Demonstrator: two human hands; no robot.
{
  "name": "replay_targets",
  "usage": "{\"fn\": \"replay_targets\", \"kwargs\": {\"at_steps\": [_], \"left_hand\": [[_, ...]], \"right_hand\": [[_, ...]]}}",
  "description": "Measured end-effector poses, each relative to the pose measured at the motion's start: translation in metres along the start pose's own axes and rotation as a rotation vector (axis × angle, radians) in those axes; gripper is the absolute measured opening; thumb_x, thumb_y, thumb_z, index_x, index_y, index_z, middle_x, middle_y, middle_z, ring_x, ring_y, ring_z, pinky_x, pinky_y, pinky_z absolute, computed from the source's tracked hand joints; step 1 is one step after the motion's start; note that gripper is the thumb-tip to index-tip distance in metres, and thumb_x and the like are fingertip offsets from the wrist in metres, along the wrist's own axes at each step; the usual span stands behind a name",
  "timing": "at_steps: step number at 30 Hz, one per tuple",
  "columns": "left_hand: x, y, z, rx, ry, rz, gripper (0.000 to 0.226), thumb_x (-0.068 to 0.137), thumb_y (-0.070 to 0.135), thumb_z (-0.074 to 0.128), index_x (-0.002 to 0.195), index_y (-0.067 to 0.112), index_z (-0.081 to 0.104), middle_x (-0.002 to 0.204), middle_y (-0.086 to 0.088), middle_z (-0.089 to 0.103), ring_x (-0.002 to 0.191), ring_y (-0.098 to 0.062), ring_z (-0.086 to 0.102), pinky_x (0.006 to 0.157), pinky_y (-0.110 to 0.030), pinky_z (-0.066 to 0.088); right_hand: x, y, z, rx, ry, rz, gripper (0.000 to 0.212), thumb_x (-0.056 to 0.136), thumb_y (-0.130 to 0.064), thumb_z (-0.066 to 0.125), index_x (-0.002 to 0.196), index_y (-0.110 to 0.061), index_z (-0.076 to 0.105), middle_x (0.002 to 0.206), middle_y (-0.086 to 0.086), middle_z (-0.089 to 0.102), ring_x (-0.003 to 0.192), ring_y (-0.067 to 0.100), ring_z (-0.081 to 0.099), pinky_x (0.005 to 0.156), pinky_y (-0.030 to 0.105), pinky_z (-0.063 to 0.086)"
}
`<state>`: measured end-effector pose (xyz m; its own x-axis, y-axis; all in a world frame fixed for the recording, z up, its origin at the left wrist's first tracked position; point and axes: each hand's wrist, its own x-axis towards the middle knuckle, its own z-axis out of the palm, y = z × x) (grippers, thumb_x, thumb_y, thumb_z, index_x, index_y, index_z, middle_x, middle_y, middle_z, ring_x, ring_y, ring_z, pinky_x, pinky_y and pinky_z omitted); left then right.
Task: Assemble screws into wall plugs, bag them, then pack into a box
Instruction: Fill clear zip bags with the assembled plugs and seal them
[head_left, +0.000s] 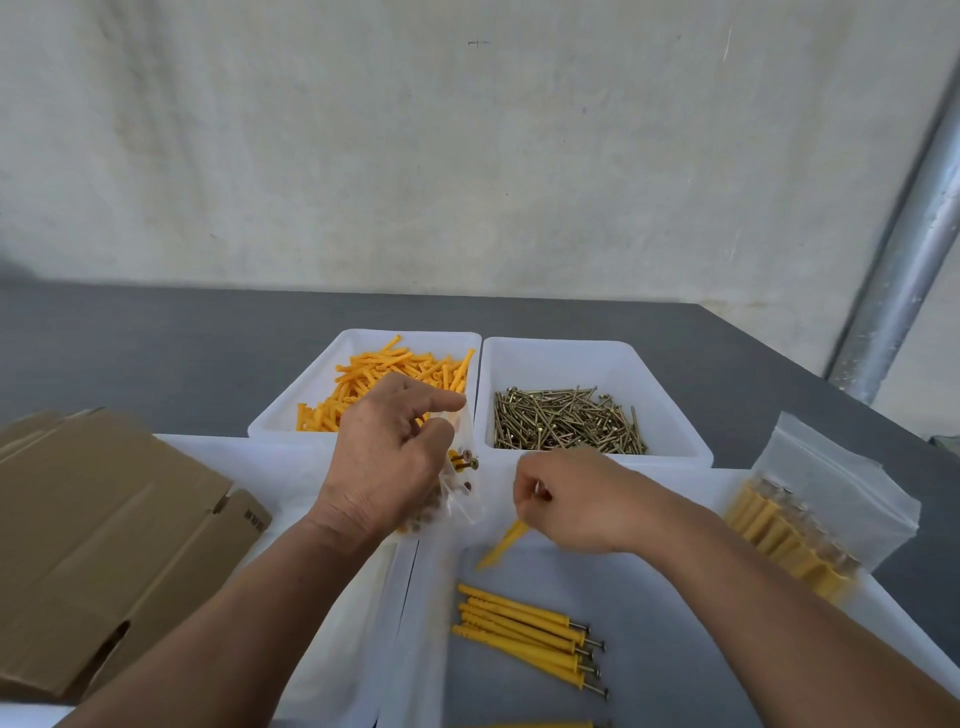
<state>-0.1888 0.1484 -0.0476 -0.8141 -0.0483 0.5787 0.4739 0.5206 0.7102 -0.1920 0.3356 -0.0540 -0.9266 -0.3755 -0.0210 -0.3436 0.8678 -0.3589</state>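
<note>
Head view, centre frame: left hand (387, 457), fingers curled round a clear bag (462, 501) holding plugged screws. Right hand (576, 501), just beside it, pinches one yellow plug (503, 544) over the lower tray (675, 649); assembled plugs (530, 631) lie there. Upper bins: loose plugs (374, 374) left, screws (566, 421) right. Cardboard box (104, 519), left edge.

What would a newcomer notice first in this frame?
At the back, bright orange wall plugs sit in the left bin and brassy screws in the right bin. In front, the left hand grips a clear bag holding plugs. The right hand pinches a yellow plug over the near tray, where assembled plugs lie in a row.
</note>
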Motion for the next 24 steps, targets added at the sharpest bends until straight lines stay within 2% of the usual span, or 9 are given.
{"fn": "replay_targets", "kwargs": {"at_steps": [3,5,8,10,12,14,17,20,24], "left_hand": [[0.000,-0.001,0.000,0.000,0.000,0.000,0.042,0.070,0.020,0.047,0.100,0.016,0.076,0.094,0.011,0.060,0.067,0.007,0.053,0.060,-0.003,0.036],[0.000,-0.001,-0.001,0.002,-0.003,-0.003,0.042,0.070,0.020,0.047,0.100,0.017,0.076,0.095,0.012,0.060,0.070,0.007,0.054,0.060,-0.003,0.036],[0.000,-0.002,-0.001,0.009,-0.006,-0.008,0.042,0.070,0.021,0.046,0.100,0.018,0.076,0.095,0.012,0.060,0.077,0.005,0.055,0.063,-0.003,0.037],[0.001,-0.003,-0.001,0.012,-0.011,-0.010,0.042,0.071,0.021,0.046,0.100,0.019,0.076,0.096,0.012,0.061,0.081,0.003,0.055,0.064,-0.003,0.038],[0.001,-0.003,0.000,0.007,-0.013,-0.007,0.041,0.070,0.021,0.047,0.099,0.019,0.076,0.095,0.010,0.061,0.082,0.000,0.055,0.064,-0.004,0.039],[0.001,-0.002,0.000,0.006,-0.012,-0.003,0.041,0.070,0.022,0.047,0.099,0.019,0.076,0.095,0.009,0.062,0.082,-0.002,0.056,0.065,-0.007,0.041],[0.001,-0.002,-0.001,0.010,-0.004,-0.010,0.041,0.070,0.023,0.047,0.098,0.020,0.076,0.094,0.009,0.061,0.082,-0.004,0.057,0.066,-0.010,0.043],[0.001,-0.002,-0.002,0.022,-0.006,-0.003,0.040,0.070,0.023,0.047,0.099,0.020,0.076,0.095,0.010,0.061,0.083,-0.002,0.056,0.065,-0.007,0.042],[0.001,-0.001,-0.002,0.028,0.004,0.011,0.041,0.070,0.023,0.047,0.098,0.018,0.076,0.094,0.009,0.061,0.083,-0.002,0.056,0.064,-0.009,0.043]], "right_hand": [[-0.002,-0.006,-0.010,0.067,0.265,-0.009,0.013,0.092,-0.021,0.047,0.085,-0.021,0.059,0.077,-0.010,0.061,0.075,0.011,0.056,0.060,0.025,0.042],[-0.003,-0.009,-0.017,0.125,0.501,0.005,0.013,0.089,-0.023,0.049,0.079,-0.021,0.056,0.067,-0.008,0.059,0.064,0.007,0.052,0.054,0.023,0.038],[-0.007,-0.011,-0.026,0.287,0.837,-0.036,0.014,0.084,-0.023,0.051,0.072,-0.017,0.053,0.054,-0.005,0.053,0.052,0.011,0.047,0.045,0.018,0.032],[-0.010,-0.014,-0.029,0.428,0.940,-0.097,0.014,0.082,-0.022,0.049,0.070,-0.017,0.052,0.052,-0.008,0.051,0.050,0.010,0.045,0.045,0.016,0.032],[-0.010,-0.017,-0.029,0.618,0.929,-0.152,0.012,0.080,-0.021,0.048,0.070,-0.018,0.053,0.050,-0.013,0.048,0.047,0.007,0.041,0.047,0.017,0.033],[-0.008,-0.018,-0.026,0.696,0.860,-0.174,0.012,0.083,-0.019,0.049,0.072,-0.018,0.054,0.052,-0.013,0.047,0.049,0.008,0.040,0.049,0.025,0.035],[-0.004,-0.015,-0.020,0.624,0.765,-0.153,0.015,0.091,-0.011,0.050,0.077,-0.015,0.054,0.055,-0.013,0.049,0.050,0.007,0.040,0.053,0.026,0.035],[-0.002,-0.013,-0.017,0.505,0.717,-0.129,0.014,0.093,-0.010,0.050,0.081,-0.017,0.055,0.054,-0.013,0.049,0.051,0.005,0.045,0.050,0.014,0.032],[-0.004,-0.017,-0.015,0.359,0.685,-0.192,0.011,0.095,-0.008,0.049,0.087,-0.013,0.055,0.059,-0.009,0.049,0.055,0.005,0.048,0.050,0.013,0.034]]}}
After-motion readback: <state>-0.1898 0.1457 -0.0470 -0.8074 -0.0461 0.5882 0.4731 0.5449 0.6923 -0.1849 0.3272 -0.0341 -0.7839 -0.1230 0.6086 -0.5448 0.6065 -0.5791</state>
